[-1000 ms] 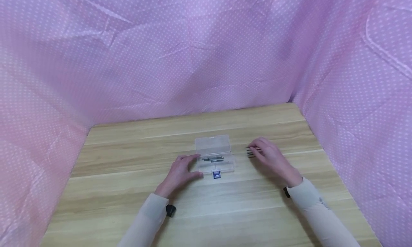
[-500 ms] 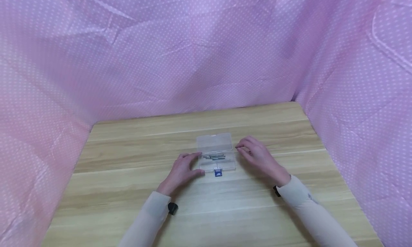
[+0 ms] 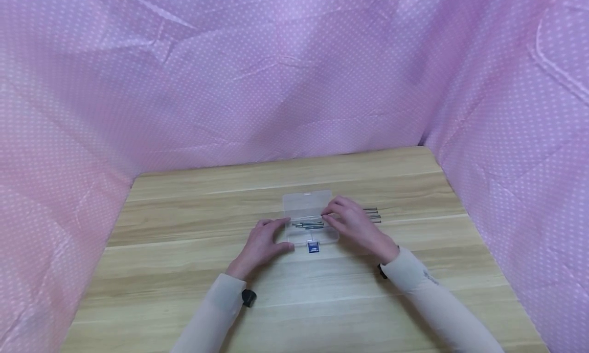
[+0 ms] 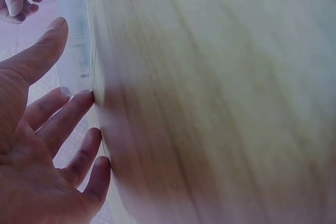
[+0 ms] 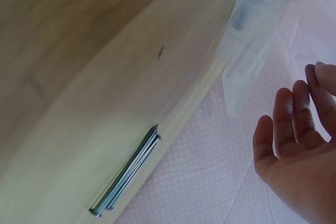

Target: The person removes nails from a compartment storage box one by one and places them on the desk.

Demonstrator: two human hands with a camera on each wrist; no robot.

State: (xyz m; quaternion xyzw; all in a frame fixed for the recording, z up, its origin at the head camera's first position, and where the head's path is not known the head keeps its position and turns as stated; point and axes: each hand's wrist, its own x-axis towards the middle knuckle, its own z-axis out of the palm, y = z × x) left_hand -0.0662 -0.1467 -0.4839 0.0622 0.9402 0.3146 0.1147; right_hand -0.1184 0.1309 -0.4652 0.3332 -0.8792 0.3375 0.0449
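Observation:
A clear plastic box [image 3: 329, 236] lies on the table with its lid [image 3: 303, 204] laid back and a blue latch [image 3: 313, 247] at the front. Several metal nails [image 3: 309, 224] are inside. My left hand [image 3: 259, 243] holds the box's left end, thumb at the front corner and index finger at the back. Over the right side of the box, my right hand [image 3: 354, 224] pinches thumb and index finger together on a nail, mostly hidden by the fingers. In the right wrist view, that hand [image 5: 299, 145] has its other fingers loosely bent.
More nails [image 5: 126, 174] lie side by side on the wooden table [image 3: 285, 312], right of the box and partly behind my right hand in the head view. Pink dotted cloth [image 3: 207, 87] hangs around the back and sides of the table.
My right hand has moved left from the loose nails to over the box, uncovering the nails on the table. The left hand stays at the box's left end.

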